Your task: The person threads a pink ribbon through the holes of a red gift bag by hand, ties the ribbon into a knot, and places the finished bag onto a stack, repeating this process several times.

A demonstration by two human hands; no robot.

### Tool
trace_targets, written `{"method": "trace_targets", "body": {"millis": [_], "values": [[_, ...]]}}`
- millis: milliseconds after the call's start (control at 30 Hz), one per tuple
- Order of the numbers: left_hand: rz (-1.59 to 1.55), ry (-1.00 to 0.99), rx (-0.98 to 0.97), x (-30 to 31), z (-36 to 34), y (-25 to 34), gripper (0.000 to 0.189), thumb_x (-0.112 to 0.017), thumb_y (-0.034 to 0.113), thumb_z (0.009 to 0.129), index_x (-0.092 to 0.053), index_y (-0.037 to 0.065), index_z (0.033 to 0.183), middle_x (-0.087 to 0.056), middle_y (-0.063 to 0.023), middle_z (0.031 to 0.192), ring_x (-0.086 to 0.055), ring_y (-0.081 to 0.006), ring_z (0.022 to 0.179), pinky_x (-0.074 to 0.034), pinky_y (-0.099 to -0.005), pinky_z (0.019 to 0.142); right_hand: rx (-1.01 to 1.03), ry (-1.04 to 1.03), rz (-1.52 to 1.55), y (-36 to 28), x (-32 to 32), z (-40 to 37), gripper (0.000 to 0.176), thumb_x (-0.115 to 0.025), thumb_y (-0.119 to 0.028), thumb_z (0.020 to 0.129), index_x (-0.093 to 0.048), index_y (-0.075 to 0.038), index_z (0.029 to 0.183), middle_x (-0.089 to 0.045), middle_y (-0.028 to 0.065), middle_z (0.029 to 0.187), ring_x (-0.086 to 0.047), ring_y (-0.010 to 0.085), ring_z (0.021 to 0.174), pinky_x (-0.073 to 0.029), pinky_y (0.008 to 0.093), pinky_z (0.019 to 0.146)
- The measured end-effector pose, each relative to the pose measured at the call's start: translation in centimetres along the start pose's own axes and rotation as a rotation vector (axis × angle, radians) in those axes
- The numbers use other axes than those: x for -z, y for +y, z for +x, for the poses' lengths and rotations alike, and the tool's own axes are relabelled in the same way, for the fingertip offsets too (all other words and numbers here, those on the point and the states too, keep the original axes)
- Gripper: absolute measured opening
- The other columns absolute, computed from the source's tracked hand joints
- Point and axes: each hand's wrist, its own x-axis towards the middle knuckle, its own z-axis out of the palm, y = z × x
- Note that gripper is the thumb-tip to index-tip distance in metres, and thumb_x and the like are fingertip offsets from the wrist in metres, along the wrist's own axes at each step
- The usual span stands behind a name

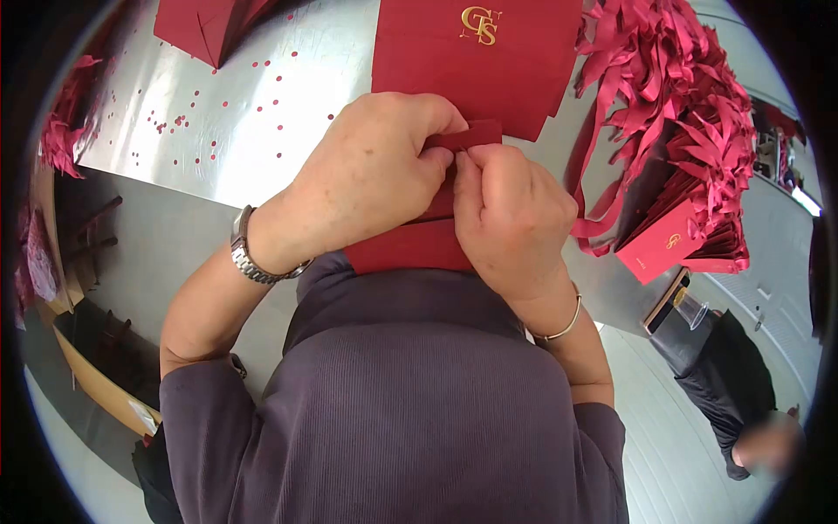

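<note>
On the left of the shiny metal tabletop (244, 181), small round red dots (280, 127) lay scattered. My left hand (384, 162), a silver metal watch (242, 255) on its wrist, was pinched on a folded dark-red paper piece (480, 133) just in front of my body. Beyond it lay a flat red paper panel with gold letters (454, 65). My right hand (515, 210), fingertips near the left's, gripped the same piece. Rightmost, red cards with satiny ribbons (668, 240) were heaped.

A plain red paper piece (412, 245), partly hidden, sits just before the person's waist (397, 297).
</note>
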Motion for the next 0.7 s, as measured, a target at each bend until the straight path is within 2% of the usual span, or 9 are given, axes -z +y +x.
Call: {"method": "trace_targets", "body": {"millis": [67,133,167,233,267,367,433,533,700], "values": [[-0.006,0.013,-0.005,0.1,0.1,-0.2,0.021,-0.062,-0.002,0.083,-0.063,-0.004,0.104,-0.069,-0.0131,0.087,-0.066,-0.0171,0.081,-0.052,-0.0286,0.075,0.036,0.003,-0.041,0.0,-0.1,0.3,0.018,-0.067,-0.008,0.080,-0.050,-0.007,0.074,-0.050,0.0064,0.061,-0.055,0.0230,0.053,-0.044,0.0349,0.046],[-0.017,-0.016,-0.042,0.2,0.0,-0.5,0.020,-0.062,-0.002,0.083,-0.063,-0.003,0.104,-0.069,-0.0133,0.088,-0.066,-0.0174,0.081,-0.052,-0.0289,0.075,-0.088,0.032,0.109,0.0,-0.3,0.5,0.019,-0.068,-0.009,0.080,-0.050,-0.008,0.073,-0.048,0.0051,0.060,-0.053,0.0219,0.051,-0.043,0.0338,0.046],[-0.021,-0.012,-0.043,0.1,-0.1,-0.5,0.020,-0.062,-0.002,0.083,-0.063,-0.003,0.104,-0.069,-0.0133,0.088,-0.066,-0.0174,0.081,-0.052,-0.0289,0.075,-0.083,0.030,0.107,0.0,-0.2,0.5,0.019,-0.068,-0.009,0.080,-0.050,-0.008,0.073,-0.048,0.0051,0.060,-0.053,0.0219,0.051,-0.043,0.0338,0.046],[0.005,0.011,-0.036,0.1,-0.3,-0.5,0.020,-0.062,-0.002,0.084,-0.063,-0.004,0.103,-0.069,-0.0108,0.088,-0.065,-0.0147,0.080,-0.052,-0.0286,0.074,0.064,0.016,-0.045,0.1,-0.2,0.4,0.018,-0.069,-0.009,0.079,-0.052,-0.008,0.074,-0.053,0.0051,0.062,-0.056,0.0216,0.053,-0.044,0.0332,0.046],[0.003,0.011,-0.036,0.2,-0.5,-0.6,0.020,-0.062,-0.002,0.084,-0.063,-0.004,0.103,-0.069,-0.0108,0.088,-0.065,-0.0147,0.080,-0.052,-0.0286,0.074,0.064,0.015,-0.045,0.1,-0.1,0.3,0.018,-0.069,-0.009,0.079,-0.052,-0.008,0.074,-0.053,0.0051,0.062,-0.056,0.0216,0.053,-0.044,0.0332,0.046],[-0.096,0.033,0.018,0.5,-0.7,-1.0,0.019,-0.061,-0.002,0.085,-0.063,-0.004,0.103,-0.069,-0.0058,0.087,-0.062,-0.0107,0.080,-0.051,-0.0265,0.074,0.065,0.015,0.032,0.3,0.3,-0.1,0.017,-0.071,-0.009,0.078,-0.054,-0.008,0.077,-0.056,0.0049,0.065,-0.057,0.0221,0.055,-0.045,0.0328,0.047],[-0.225,-0.050,0.086,0.9,-0.5,-1.3,0.018,-0.060,-0.003,0.086,-0.063,-0.003,0.104,-0.067,-0.0013,0.087,-0.059,-0.0075,0.081,-0.050,-0.0241,0.075,0.010,0.019,0.118,0.2,0.1,-0.6,0.016,-0.072,-0.009,0.078,-0.056,-0.008,0.079,-0.058,0.0049,0.066,-0.058,0.0226,0.056,-0.045,0.0330,0.048],[-0.302,-0.121,0.197,1.3,-0.1,-1.2,0.019,-0.059,-0.003,0.087,-0.063,-0.002,0.105,-0.067,0.0001,0.089,-0.058,-0.0065,0.082,-0.049,-0.0229,0.076,0.016,0.065,0.166,0.0,-0.1,-0.5,0.015,-0.072,-0.008,0.077,-0.057,-0.008,0.080,-0.059,0.0050,0.067,-0.058,0.0228,0.056,-0.046,0.0331,0.050],[-0.357,-0.164,0.232,1.6,-0.2,-1.1,0.019,-0.057,-0.004,0.087,-0.063,-0.003,0.105,-0.067,-0.0011,0.090,-0.059,-0.0060,0.083,-0.049,-0.0222,0.075,0.029,0.075,0.170,-0.1,-0.1,-0.3,0.015,-0.072,-0.008,0.077,-0.058,-0.008,0.081,-0.060,0.0055,0.068,-0.059,0.0236,0.057,-0.046,0.0338,0.050]]}}
